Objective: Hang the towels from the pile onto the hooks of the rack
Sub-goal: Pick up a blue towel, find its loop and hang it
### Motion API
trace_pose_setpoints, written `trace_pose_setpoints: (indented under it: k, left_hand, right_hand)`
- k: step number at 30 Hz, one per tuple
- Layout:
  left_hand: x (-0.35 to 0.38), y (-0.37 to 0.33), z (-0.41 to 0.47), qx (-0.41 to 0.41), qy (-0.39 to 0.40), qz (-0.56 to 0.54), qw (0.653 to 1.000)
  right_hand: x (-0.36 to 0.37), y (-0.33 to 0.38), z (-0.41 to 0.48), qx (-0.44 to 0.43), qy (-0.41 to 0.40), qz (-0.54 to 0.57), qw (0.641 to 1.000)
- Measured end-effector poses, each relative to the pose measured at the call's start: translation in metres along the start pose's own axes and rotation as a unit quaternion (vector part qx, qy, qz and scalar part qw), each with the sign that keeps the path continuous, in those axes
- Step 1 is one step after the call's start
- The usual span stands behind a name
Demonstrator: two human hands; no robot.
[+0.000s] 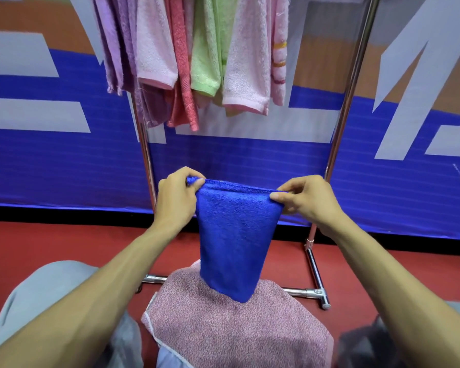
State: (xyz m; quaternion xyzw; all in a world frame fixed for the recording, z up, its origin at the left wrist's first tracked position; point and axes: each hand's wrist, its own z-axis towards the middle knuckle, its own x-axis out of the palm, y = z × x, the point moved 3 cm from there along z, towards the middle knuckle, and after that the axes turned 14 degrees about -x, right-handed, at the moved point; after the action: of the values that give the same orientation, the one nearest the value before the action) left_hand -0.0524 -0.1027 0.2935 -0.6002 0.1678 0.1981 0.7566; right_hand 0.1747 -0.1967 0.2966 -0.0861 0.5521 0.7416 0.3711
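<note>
A blue towel [230, 235] hangs stretched between my two hands in front of the rack. My left hand [177, 197] pinches its top left corner. My right hand [304, 199] pinches the top right corner. The towel's lower end reaches down to a pink speckled towel [237, 330] on top of the pile below me. A chrome rack [340, 123] stands ahead, and several towels hang from its top: purple [117, 49], pale pink [154, 43], coral [182, 65], green [207, 49] and another pale pink [250, 62]. The hooks are out of view.
The rack's base bar [302, 290] lies on the red floor [37, 243] just behind the pile. A blue, orange and grey banner wall [64, 168] stands close behind the rack. My knees in grey trousers [43, 296] flank the pile.
</note>
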Motion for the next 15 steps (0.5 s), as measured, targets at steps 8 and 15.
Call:
trace_pose_setpoints:
  k: [8,15]
  left_hand:
    - [0.023,0.016,0.0,-0.057,0.07,-0.013,0.996]
    - [0.023,0.007,-0.008,-0.163,0.104,-0.275,0.942]
  right_hand:
    - [0.008,-0.011,-0.009,0.15,-0.019,0.142,0.978]
    - [0.023,-0.002,-0.017,0.234,0.002,0.314,0.92]
